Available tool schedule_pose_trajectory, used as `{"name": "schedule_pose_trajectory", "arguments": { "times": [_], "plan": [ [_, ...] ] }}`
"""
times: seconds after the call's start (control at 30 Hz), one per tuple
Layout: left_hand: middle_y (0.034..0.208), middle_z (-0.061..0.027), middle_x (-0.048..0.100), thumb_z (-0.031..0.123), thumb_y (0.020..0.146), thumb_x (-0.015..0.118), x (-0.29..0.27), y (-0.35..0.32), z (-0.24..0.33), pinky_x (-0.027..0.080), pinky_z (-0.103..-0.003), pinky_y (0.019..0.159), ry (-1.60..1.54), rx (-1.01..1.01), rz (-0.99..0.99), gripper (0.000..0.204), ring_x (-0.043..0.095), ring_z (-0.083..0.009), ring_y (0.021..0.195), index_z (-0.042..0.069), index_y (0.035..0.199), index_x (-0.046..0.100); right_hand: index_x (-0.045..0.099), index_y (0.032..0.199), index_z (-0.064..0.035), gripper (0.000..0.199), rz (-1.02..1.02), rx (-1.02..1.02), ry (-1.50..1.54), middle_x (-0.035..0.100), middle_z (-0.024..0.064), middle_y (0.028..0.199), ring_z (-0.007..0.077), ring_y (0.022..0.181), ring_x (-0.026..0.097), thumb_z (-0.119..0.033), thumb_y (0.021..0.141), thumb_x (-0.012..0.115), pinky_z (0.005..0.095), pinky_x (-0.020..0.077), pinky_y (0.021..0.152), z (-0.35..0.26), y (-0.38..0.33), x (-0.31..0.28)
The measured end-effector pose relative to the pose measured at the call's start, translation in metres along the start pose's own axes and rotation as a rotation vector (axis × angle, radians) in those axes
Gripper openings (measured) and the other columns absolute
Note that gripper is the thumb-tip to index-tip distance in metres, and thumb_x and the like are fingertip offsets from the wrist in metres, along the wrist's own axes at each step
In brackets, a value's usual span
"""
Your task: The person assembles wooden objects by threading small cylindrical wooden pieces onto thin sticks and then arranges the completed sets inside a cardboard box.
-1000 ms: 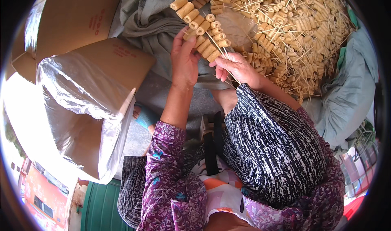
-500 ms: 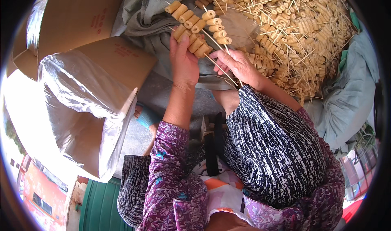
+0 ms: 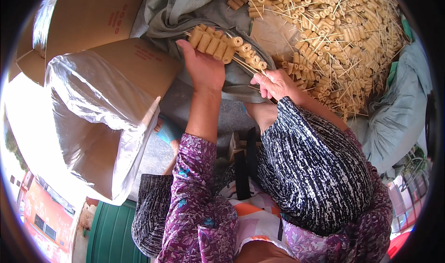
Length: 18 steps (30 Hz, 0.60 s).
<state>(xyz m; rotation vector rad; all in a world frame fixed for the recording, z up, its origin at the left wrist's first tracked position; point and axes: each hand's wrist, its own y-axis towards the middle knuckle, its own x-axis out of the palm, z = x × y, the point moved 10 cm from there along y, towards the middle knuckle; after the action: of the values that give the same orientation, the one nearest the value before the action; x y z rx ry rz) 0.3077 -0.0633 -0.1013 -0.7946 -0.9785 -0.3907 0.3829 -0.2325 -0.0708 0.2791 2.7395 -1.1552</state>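
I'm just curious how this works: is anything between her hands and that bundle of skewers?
Nothing visible. The left hand is against the skewers at their food end, and the right hand grips the bare stick ends. The bundle is over grey cloth, apart from the big pile.

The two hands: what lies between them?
In the head view, a bundle of skewers with tan rolls spans from the left hand to the right hand, over grey cloth.

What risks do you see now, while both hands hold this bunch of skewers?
The left hand only steadies the loaded ends of the skewer bunch, so pieces may slide off. The right hand pinches thin pointed sticks, which might prick the fingers. The bunch could also fan out over the grey cloth.
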Motion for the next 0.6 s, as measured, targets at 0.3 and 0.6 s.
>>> {"name": "schedule_pose_trajectory", "arguments": {
  "times": [0.3,0.6],
  "plan": [
    [0.124,-0.0115,0.056,0.039,0.101,0.047,0.002,-0.001,0.002,0.042,-0.046,0.103,0.199,0.062,-0.023,0.047,0.054,-0.0306,0.118,0.004,0.132,0.045,0.067,0.087,-0.0014,0.053,-0.06,-0.024,-0.147,0.061,0.0039,0.064,0.0141,0.057,0.057,-0.049,0.099,0.046,0.0295,0.0469,0.057,-0.006,-0.001,0.004],
    [0.129,-0.0146,0.055,0.048,0.101,0.04,-0.021,0.008,0.022,0.045,-0.047,0.1,0.073,0.044,-0.011,0.054,0.054,-0.0327,0.118,0.007,0.136,0.044,0.063,0.114,0.0015,0.055,0.059,-0.123,0.085,0.06,0.0031,0.068,0.0085,0.055,0.053,-0.045,0.104,0.036,0.0221,0.0448,0.054,-0.01,0.003,-0.032]
  ]
}}
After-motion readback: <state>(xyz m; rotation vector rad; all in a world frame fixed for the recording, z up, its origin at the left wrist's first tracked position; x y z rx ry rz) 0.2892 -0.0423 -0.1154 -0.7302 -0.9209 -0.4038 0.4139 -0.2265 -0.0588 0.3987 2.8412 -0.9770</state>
